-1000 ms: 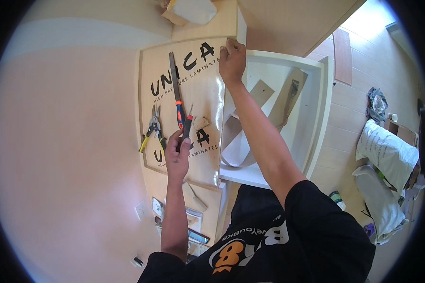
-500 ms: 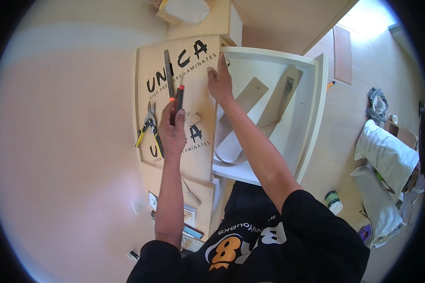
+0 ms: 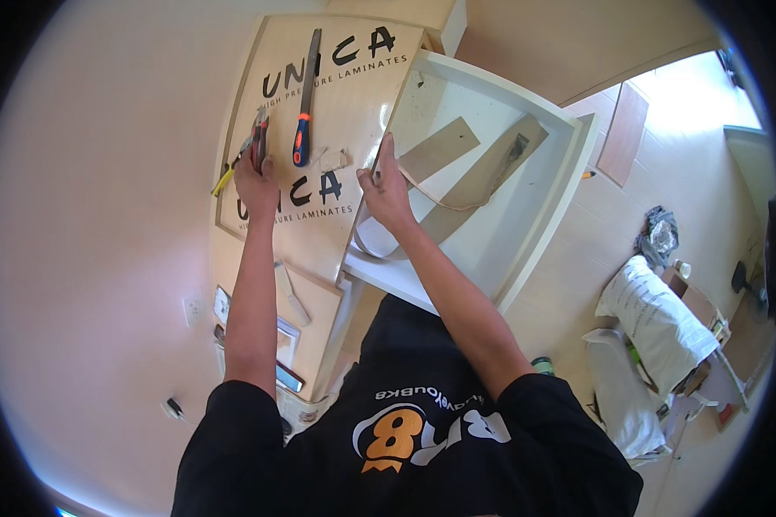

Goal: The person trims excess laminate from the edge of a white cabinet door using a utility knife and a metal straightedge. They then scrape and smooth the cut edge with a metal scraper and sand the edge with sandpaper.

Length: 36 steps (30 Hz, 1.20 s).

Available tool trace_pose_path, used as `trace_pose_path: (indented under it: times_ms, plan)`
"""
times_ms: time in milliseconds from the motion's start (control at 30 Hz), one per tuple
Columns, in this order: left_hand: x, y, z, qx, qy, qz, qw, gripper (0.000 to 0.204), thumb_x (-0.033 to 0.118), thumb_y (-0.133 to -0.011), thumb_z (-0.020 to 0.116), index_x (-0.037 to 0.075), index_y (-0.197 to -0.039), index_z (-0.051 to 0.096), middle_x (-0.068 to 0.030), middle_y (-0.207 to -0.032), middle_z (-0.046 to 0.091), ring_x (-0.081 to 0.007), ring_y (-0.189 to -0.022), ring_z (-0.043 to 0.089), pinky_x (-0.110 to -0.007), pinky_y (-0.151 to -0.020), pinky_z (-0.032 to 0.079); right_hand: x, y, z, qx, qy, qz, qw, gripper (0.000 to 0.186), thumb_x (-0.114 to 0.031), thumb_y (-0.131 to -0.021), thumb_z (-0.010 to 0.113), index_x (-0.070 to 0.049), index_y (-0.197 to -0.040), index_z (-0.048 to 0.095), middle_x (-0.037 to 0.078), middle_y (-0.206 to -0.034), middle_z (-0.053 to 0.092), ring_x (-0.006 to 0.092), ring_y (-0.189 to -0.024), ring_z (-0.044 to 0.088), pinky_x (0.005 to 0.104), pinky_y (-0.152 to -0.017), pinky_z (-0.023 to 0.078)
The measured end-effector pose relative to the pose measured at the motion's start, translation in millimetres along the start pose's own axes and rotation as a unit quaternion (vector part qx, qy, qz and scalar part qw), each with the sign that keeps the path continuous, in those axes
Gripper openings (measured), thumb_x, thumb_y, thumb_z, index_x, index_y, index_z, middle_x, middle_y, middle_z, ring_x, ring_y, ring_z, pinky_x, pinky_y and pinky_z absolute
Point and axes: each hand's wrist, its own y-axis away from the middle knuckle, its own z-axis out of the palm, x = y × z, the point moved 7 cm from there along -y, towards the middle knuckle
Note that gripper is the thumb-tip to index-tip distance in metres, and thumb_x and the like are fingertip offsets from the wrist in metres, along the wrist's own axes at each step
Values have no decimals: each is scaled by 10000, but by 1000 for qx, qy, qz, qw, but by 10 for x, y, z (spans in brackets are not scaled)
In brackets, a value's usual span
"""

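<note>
My left hand is closed round a slim black-and-red tool, whose exact kind I cannot make out. It is over tin snips with yellow handles, partly hidden by the hand. To its right, a file with a blue-and-orange handle lies on the printed wooden board. At the board's right edge is my right hand, thumb and index finger apart, touching the edge; its other fingers are partly hidden. Beside the file handle lies a small pale scrap.
An open white drawer to the right holds brown laminate strips, one of them curled. Nearer me, a lower shelf carries a pale flat tool and a phone-like object. White sacks lie on the floor at right.
My left hand has moved left from the file to the snips, the black-and-red tool still in it, uncovering the file's handle. My right hand has slid nearer along the board's edge. The view has shifted.
</note>
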Motion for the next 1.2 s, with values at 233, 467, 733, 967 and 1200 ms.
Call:
trace_pose_path:
  times_ms: [233, 467, 733, 967, 1200]
  plan:
    - [21, 138, 269, 26, -72, -30, 997, 441, 234, -931, 697, 69, -1331, 612, -181, -1218, 616, -412, -1150, 594, -553, -949, 464, 49, 67, 117, -53, -143, 83, 985, 903, -190, -1034, 629, 44, -1631, -6, 236, -1675, 268, 263, -1378, 473, 362, -1096, 436]
    - [186, 158, 228, 28, -166, -41, 985, 498, 249, -933, 693, 103, -1394, 576, -168, -1324, 583, -402, -1223, 554, -565, -992, 425, -98, -483, -63, 2, -242, 89, 966, 925, -226, -1046, 617, 23, -1636, -50, 204, -1676, 259, 234, -1436, 379, 322, -1171, 318]
    - [868, 33, 409, 9, -15, 92, 996, 528, 258, -911, 708, 2, -1359, 593, -257, -1230, 621, -459, -1153, 599, -528, -965, 497, -290, -204, -194, 2, -43, -5, 999, 777, -197, -1048, 605, -27, -1652, 147, 198, -1636, 371, 230, -1424, 457, 345, -1127, 406]
    - [833, -236, 683, -46, -32, 38, 998, 506, 250, -918, 728, 3, -1336, 585, -220, -1229, 600, -434, -1124, 606, -517, -932, 503, -62, -200, -452, 23, -252, 106, 962, 719, -183, -1031, 609, 4, -1621, 243, 248, -1590, 419, 255, -1418, 482, 357, -1114, 424]
    - [789, -321, 721, -96, -49, 45, 993, 375, 179, -954, 642, -18, -1270, 604, -251, -1168, 602, -460, -1083, 605, -526, -911, 502, -172, -900, -480, 41, -278, 96, 955, 775, -180, -1023, 623, 47, -1626, 191, 211, -1484, 549, 188, -1335, 525, 271, -1073, 405]
